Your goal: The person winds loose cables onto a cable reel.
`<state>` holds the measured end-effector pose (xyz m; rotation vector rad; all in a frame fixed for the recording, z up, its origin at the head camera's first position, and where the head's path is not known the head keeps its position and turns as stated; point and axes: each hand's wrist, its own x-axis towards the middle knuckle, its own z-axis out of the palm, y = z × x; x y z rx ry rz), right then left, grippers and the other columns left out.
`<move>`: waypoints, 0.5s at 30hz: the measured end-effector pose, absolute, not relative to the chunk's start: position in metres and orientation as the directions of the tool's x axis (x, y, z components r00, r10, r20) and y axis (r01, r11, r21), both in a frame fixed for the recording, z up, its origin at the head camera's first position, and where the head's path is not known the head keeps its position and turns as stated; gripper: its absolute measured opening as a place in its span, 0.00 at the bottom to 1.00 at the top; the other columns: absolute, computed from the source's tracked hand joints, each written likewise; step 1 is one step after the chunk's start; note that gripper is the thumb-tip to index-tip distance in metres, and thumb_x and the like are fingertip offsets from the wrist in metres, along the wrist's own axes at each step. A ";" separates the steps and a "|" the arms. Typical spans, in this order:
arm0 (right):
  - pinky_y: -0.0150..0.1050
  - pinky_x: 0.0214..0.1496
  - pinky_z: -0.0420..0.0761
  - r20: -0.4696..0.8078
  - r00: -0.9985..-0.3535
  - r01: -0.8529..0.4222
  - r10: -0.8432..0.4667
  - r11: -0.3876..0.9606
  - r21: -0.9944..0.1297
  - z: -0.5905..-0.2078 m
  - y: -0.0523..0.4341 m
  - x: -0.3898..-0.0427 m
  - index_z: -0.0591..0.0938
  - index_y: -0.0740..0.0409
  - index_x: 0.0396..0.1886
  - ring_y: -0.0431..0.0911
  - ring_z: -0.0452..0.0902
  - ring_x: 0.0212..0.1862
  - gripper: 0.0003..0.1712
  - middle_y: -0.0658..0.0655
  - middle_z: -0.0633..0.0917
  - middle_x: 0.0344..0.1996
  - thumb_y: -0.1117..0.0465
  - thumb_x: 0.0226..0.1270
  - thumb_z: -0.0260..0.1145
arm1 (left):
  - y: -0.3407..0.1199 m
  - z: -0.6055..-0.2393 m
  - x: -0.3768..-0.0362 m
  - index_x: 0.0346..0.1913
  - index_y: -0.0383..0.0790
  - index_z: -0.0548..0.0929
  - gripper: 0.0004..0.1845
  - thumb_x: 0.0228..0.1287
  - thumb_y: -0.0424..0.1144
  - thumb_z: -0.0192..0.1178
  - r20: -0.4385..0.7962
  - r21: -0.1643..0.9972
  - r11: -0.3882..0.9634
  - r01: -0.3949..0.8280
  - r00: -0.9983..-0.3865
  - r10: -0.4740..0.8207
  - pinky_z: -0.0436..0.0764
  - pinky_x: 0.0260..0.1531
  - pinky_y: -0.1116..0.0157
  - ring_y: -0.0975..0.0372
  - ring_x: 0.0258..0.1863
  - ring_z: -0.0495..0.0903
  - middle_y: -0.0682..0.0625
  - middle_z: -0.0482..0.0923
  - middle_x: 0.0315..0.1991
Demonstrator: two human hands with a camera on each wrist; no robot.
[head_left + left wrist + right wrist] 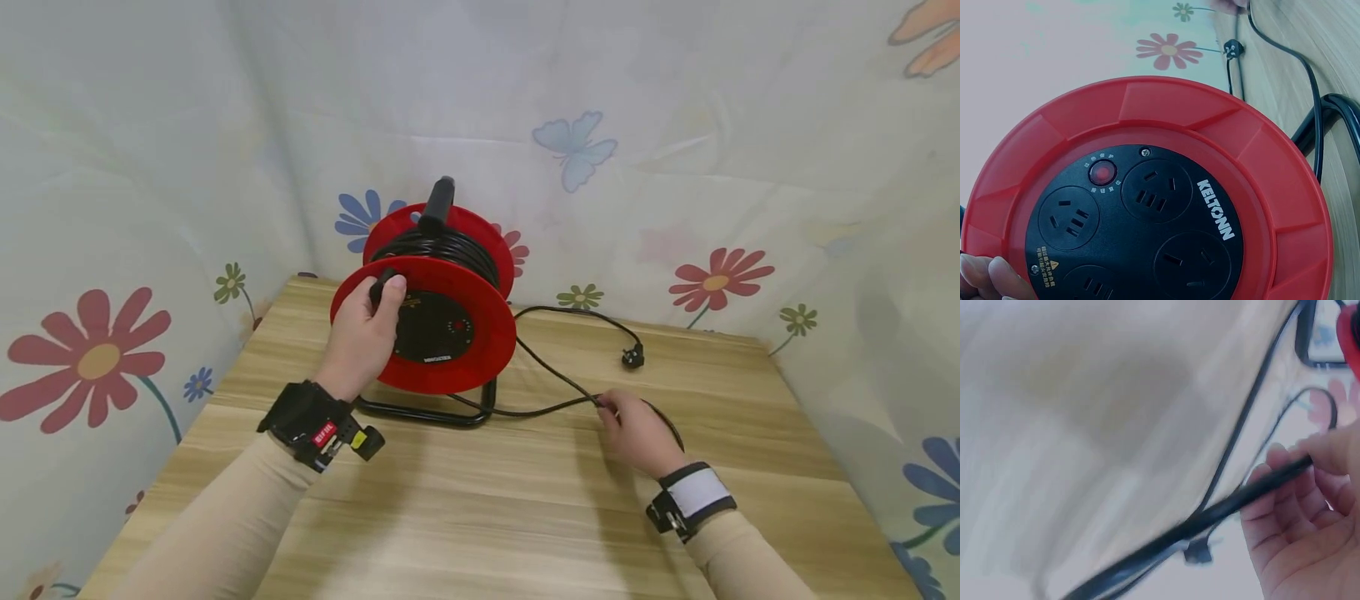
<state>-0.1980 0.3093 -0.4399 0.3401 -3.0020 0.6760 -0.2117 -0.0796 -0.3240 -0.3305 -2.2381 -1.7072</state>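
Two red discs (492, 333) frame the reel (435, 321), right hand (639, 432) pinching its black cable (459, 249) (left hand (360, 340) gripping the knob (381, 286)).

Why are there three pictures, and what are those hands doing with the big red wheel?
There's no robot here, just one person. The wide picture was taken from the person's head, looking down. The other two were taken from the wrists: the left one sees sockets up close, and the right one, rather blurry, sees fingers and cable.

Your red wheel is a cable reel, which has black cable wound on it. It stands on a wood-patterned table, with the plug lying to the right. The left hand grips a black knob on it; the right hand pinches the cable.
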 end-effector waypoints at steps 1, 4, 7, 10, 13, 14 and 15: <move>0.37 0.27 0.70 0.112 -0.975 -0.220 -0.190 0.881 -0.420 -0.437 0.317 -0.198 0.73 0.63 0.43 0.43 0.71 0.29 0.09 0.56 0.77 0.31 0.64 0.66 0.51 | -0.080 -0.324 -0.212 0.32 0.39 0.66 0.23 0.63 0.59 0.45 0.375 0.894 0.265 0.361 -0.927 -0.002 0.66 0.18 0.62 0.54 0.20 0.68 0.44 0.65 0.21; 0.37 0.24 0.70 0.182 -0.974 -0.202 -0.132 0.871 -0.448 -0.427 0.338 -0.197 0.69 0.65 0.45 0.45 0.71 0.27 0.10 0.59 0.76 0.30 0.65 0.69 0.45 | -0.081 -0.324 -0.212 0.33 0.40 0.67 0.23 0.62 0.59 0.45 0.371 0.895 0.264 0.359 -0.929 0.003 0.67 0.18 0.61 0.54 0.20 0.68 0.44 0.65 0.21; 0.36 0.21 0.70 0.264 -0.963 -0.179 -0.053 0.859 -0.480 -0.413 0.357 -0.195 0.67 0.67 0.46 0.46 0.71 0.25 0.12 0.60 0.75 0.29 0.65 0.71 0.41 | -0.081 -0.324 -0.212 0.33 0.40 0.67 0.23 0.62 0.60 0.44 0.371 0.895 0.267 0.359 -0.929 0.006 0.67 0.18 0.61 0.54 0.20 0.69 0.44 0.65 0.21; 0.35 0.20 0.71 0.299 -0.953 -0.127 0.046 0.837 -0.532 -0.397 0.375 -0.192 0.65 0.69 0.50 0.45 0.71 0.23 0.16 0.61 0.74 0.31 0.62 0.71 0.39 | -0.078 -0.312 -0.201 0.33 0.38 0.66 0.20 0.65 0.54 0.44 0.368 0.895 0.267 0.358 -0.930 0.010 0.67 0.18 0.62 0.54 0.20 0.68 0.44 0.65 0.20; 0.35 0.19 0.73 0.275 -0.948 -0.043 0.159 0.794 -0.607 -0.383 0.396 -0.188 0.58 0.67 0.55 0.44 0.73 0.22 0.18 0.63 0.74 0.34 0.61 0.71 0.38 | -0.075 -0.300 -0.191 0.33 0.35 0.66 0.18 0.67 0.50 0.44 0.366 0.895 0.267 0.357 -0.930 0.015 0.66 0.18 0.63 0.55 0.20 0.68 0.43 0.64 0.21; 0.36 0.19 0.73 0.248 -0.950 -0.007 0.192 0.777 -0.630 -0.379 0.403 -0.188 0.57 0.66 0.56 0.44 0.73 0.22 0.19 0.64 0.74 0.35 0.60 0.70 0.37 | -0.075 -0.295 -0.187 0.33 0.35 0.66 0.17 0.67 0.48 0.44 0.367 0.895 0.267 0.358 -0.930 0.017 0.66 0.18 0.64 0.55 0.20 0.67 0.43 0.64 0.20; 0.37 0.19 0.73 0.227 -0.949 0.020 0.217 0.763 -0.646 -0.377 0.411 -0.188 0.56 0.65 0.55 0.44 0.74 0.21 0.18 0.64 0.74 0.35 0.61 0.70 0.37 | -0.075 -0.295 -0.187 0.33 0.34 0.66 0.18 0.67 0.49 0.44 0.368 0.894 0.268 0.360 -0.930 0.018 0.66 0.18 0.64 0.55 0.20 0.67 0.43 0.64 0.20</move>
